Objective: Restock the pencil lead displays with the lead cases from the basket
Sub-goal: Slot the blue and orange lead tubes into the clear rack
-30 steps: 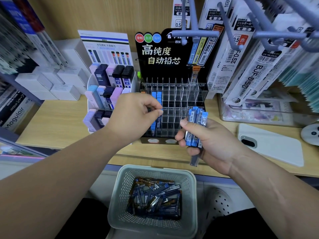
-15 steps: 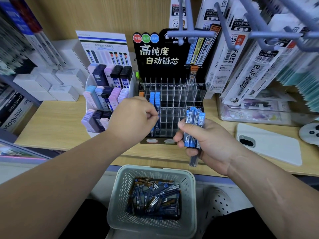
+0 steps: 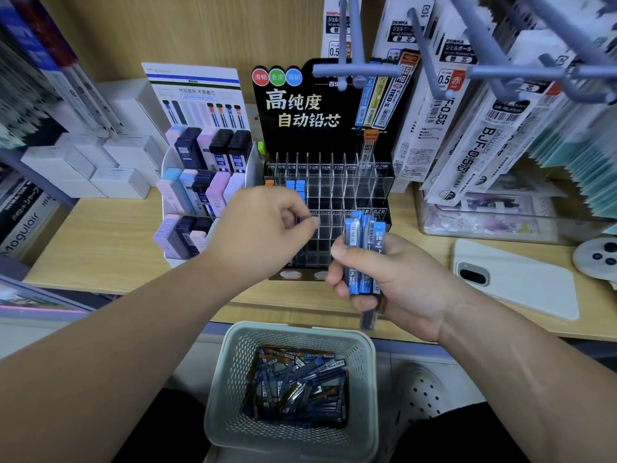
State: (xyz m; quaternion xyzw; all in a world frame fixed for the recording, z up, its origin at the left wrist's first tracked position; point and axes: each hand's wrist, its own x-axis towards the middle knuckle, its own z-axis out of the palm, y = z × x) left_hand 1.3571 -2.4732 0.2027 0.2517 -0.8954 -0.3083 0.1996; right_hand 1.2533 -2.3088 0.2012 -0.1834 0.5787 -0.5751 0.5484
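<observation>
Indoors — wooden shelf [image 3: 110, 238], hanging refills [image 3: 467, 138], basket [image 3: 220, 379]

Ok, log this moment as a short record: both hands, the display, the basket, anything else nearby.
left hand: fingers curled at the front of the display; whether its grip holds a case is hidden
right hand: grips a bunch of blue lead cases, upright, one labelled 0.7 2B
display: clear slots mostly empty; a few blue cases at upper left
basket: below the shelf edge, holds loose lead cases
nearby: white phone, on the shelf right of the display
</observation>
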